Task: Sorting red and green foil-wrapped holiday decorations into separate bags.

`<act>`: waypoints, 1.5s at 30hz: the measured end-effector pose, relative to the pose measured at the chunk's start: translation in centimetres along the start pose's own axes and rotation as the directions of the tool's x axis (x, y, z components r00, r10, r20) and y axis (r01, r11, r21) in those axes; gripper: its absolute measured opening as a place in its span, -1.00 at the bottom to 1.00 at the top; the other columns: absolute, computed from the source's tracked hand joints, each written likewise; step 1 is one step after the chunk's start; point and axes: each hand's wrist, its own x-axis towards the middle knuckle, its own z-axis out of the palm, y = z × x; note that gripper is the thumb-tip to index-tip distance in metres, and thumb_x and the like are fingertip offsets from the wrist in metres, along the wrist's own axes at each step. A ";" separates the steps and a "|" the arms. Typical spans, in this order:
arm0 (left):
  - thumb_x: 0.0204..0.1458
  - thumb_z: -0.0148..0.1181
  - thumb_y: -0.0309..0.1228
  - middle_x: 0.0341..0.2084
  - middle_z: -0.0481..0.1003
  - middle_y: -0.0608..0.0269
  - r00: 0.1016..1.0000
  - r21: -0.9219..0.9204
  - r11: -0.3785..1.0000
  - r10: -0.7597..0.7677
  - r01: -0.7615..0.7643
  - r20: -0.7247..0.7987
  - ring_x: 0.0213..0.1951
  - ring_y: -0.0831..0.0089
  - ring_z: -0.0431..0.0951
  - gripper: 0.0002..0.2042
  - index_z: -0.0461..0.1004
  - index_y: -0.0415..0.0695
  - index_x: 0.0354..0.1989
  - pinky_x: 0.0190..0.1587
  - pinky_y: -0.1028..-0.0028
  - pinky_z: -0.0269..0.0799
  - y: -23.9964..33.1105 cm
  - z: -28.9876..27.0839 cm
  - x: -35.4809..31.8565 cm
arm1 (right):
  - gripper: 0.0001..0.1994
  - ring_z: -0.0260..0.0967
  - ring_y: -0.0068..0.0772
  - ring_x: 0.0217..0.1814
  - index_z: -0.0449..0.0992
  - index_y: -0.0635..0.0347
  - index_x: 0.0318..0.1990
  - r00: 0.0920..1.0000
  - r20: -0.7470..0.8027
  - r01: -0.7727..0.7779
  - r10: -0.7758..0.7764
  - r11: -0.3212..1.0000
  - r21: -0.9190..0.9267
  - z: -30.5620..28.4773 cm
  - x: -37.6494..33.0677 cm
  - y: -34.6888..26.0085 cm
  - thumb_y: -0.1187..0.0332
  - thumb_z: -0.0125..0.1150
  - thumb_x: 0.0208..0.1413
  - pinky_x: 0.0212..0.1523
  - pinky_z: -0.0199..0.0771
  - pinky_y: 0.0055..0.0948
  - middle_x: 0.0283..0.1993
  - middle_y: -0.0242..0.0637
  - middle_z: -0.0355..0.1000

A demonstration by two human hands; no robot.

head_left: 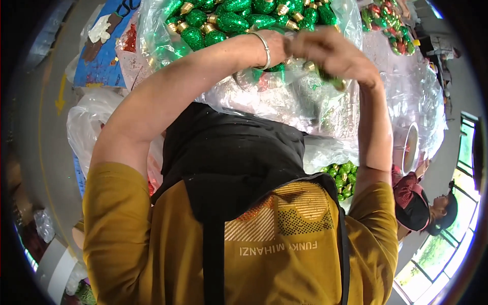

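My left hand [277, 47], with a silver bangle [265, 49] at its wrist, reaches over a clear plastic bag of green glitter bulb ornaments [231, 22] with gold screw-type caps. Its fingers are mostly hidden behind my right hand [333, 55]. The right hand meets it from the other side and is smeared by motion. A blurred green and gold ornament [331, 80] shows just under the right palm; whether that hand grips it I cannot tell. Below both hands, crumpled clear plastic [297, 99] covers the near part of the pile.
Lighter green ornaments [345, 178] lie in a bag by my right side. Red and green ornaments [389, 23] are heaped at the far right. A blue board [104, 68] and a plastic bag [91, 114] stand left. A person [419, 203] in a dark cap works at right.
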 end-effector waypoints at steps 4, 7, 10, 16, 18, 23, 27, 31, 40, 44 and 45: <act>-0.20 0.11 -0.61 -0.22 0.39 0.05 0.995 -0.030 0.999 -0.021 0.024 0.102 -0.18 0.10 0.48 -0.79 0.44 -0.23 -0.30 -0.13 0.27 0.43 -0.3 0.2 0.6 | -0.86 0.35 -0.41 -0.32 0.41 0.28 -0.23 0.791 -0.600 0.266 0.121 0.815 0.515 1.2 1.3 2.6 0.46 0.05 0.05 -0.27 0.34 -0.47 -0.37 -0.34 0.39; -0.24 0.13 -0.64 -0.23 0.38 0.04 0.990 -0.072 0.997 -0.013 0.024 0.142 -0.18 0.08 0.47 -0.77 0.42 -0.25 -0.31 -0.12 0.27 0.42 -0.9 -0.4 0.6 | -0.80 0.32 -0.46 -0.32 0.37 0.28 -0.14 0.682 -0.688 0.395 0.250 0.665 0.633 4.1 0.8 5.2 0.43 0.07 0.08 -0.26 0.34 -0.51 -0.32 -0.35 0.38; -0.26 0.15 -0.64 -0.25 0.40 0.02 0.984 -0.168 0.985 0.001 0.029 0.178 -0.19 0.06 0.47 -0.77 0.42 -0.26 -0.33 -0.11 0.28 0.41 -0.8 -0.8 0.2 | -0.74 0.30 -0.47 -0.34 0.33 0.29 -0.08 0.717 -0.604 0.307 0.349 0.620 0.722 6.5 -0.8 5.3 0.42 0.10 0.08 -0.28 0.33 -0.54 -0.30 -0.30 0.36; -0.29 0.23 -0.64 -0.36 0.42 0.01 0.969 -0.080 0.994 -0.049 0.071 0.242 -0.19 0.06 0.46 -0.70 0.37 -0.26 -0.30 -0.15 0.28 0.40 -1.3 -2.3 -0.2 | -0.81 0.32 -0.51 -0.33 0.41 0.27 -0.22 0.843 -0.538 0.049 -0.033 0.999 0.016 5.6 -2.3 2.6 0.44 0.22 0.03 -0.32 0.37 -0.50 -0.31 -0.31 0.36; -0.30 0.25 -0.64 -0.38 0.43 0.01 0.975 -0.081 0.996 -0.024 0.043 0.222 -0.19 0.06 0.46 -0.69 0.36 -0.26 -0.30 -0.16 0.28 0.39 -1.2 -2.5 -0.5 | -0.83 0.32 -0.51 -0.33 0.42 0.27 -0.25 0.865 -0.486 0.062 -0.124 0.988 -0.141 5.3 -2.6 2.7 0.45 0.24 0.02 -0.33 0.38 -0.48 -0.31 -0.31 0.36; -0.27 0.25 -0.59 -0.36 0.45 0.00 0.975 -0.122 0.993 0.025 0.002 0.221 -0.19 0.06 0.47 -0.69 0.40 -0.24 -0.27 -0.18 0.27 0.40 -1.9 -2.5 -0.6 | -0.80 0.33 -0.26 -0.38 0.44 0.26 -0.35 0.852 -0.469 0.234 -0.233 0.971 -0.057 5.6 -1.9 3.2 0.36 0.29 -0.05 -0.38 0.34 -0.35 -0.36 -0.18 0.39; -0.26 0.24 -0.56 -0.33 0.48 -0.01 0.975 -0.141 0.990 0.057 -0.027 0.213 -0.18 0.06 0.48 -0.66 0.45 -0.21 -0.20 -0.16 0.27 0.42 -2.4 -2.5 -0.5 | -0.79 0.38 -0.18 -0.33 0.45 0.28 -0.35 0.917 -0.344 0.195 -0.202 0.979 -0.057 6.0 -1.3 3.4 0.38 0.32 -0.10 -0.35 0.35 -0.28 -0.35 -0.15 0.41; -0.26 0.27 -0.61 -0.35 0.42 0.03 0.969 -0.195 0.977 0.128 -0.087 0.209 -0.17 0.05 0.44 -0.63 0.36 -0.22 -0.20 -0.16 0.27 0.38 -2.2 -2.6 -0.3 | -0.78 0.41 -0.09 -0.26 0.45 0.31 -0.32 0.993 0.033 0.118 -0.114 0.980 -0.162 4.3 -0.3 4.2 0.46 0.31 -0.15 -0.31 0.36 -0.24 -0.33 -0.09 0.44; -0.30 0.25 -0.57 -0.29 0.46 -0.03 0.989 -0.204 0.978 0.067 -0.039 0.132 -0.12 0.03 0.44 -0.62 0.39 -0.22 -0.19 -0.07 0.29 0.38 -2.2 -2.2 -0.4 | -0.67 0.42 -0.04 -0.21 0.44 0.31 -0.25 0.854 0.515 0.169 0.072 0.898 -0.406 3.1 2.1 1.9 0.54 0.29 -0.28 -0.27 0.38 -0.22 -0.28 -0.04 0.46; -0.31 0.23 -0.58 -0.25 0.46 -0.03 0.989 -0.198 0.978 0.086 -0.061 0.122 -0.09 0.06 0.43 -0.63 0.41 -0.22 -0.21 -0.04 0.30 0.37 -1.6 -2.6 -0.4 | -0.70 0.43 -0.06 -0.22 0.46 0.30 -0.25 0.845 0.529 0.204 0.084 0.863 -0.462 3.8 2.3 1.7 0.56 0.24 -0.27 -0.26 0.40 -0.23 -0.27 -0.06 0.46; -0.31 0.23 -0.58 -0.24 0.46 -0.02 0.986 -0.193 0.979 0.092 -0.064 0.138 -0.07 0.07 0.42 -0.62 0.40 -0.21 -0.20 -0.03 0.31 0.36 -1.5 -2.7 -0.4 | -0.71 0.43 -0.07 -0.22 0.46 0.29 -0.26 0.834 0.539 0.201 0.114 0.847 -0.491 4.0 2.3 1.7 0.57 0.22 -0.26 -0.26 0.40 -0.23 -0.26 -0.07 0.47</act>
